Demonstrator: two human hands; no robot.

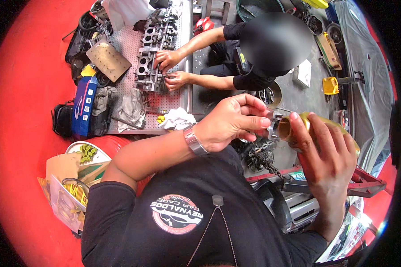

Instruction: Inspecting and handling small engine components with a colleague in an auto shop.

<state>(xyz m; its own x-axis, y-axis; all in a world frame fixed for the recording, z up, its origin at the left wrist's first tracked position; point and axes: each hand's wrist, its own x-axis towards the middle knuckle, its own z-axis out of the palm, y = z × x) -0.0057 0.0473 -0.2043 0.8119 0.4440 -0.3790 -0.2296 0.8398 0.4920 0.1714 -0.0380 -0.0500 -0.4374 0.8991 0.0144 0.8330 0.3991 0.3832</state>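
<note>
Head view shows a gold container point(304, 118) in the right hand point(326, 161), whose fingers curl over its body, while the left hand point(229, 122) pinches a small grey piece point(272, 130) just beside the container's mouth; whether the two touch cannot be told. Work on the pair looks partway along: the mouth appears uncovered, and joining or parting them seems unfinished. Beyond and left of the container, a metal engine part point(152, 44) lies on the surface point(128, 80) under a co-worker's hands point(167, 60).
</note>
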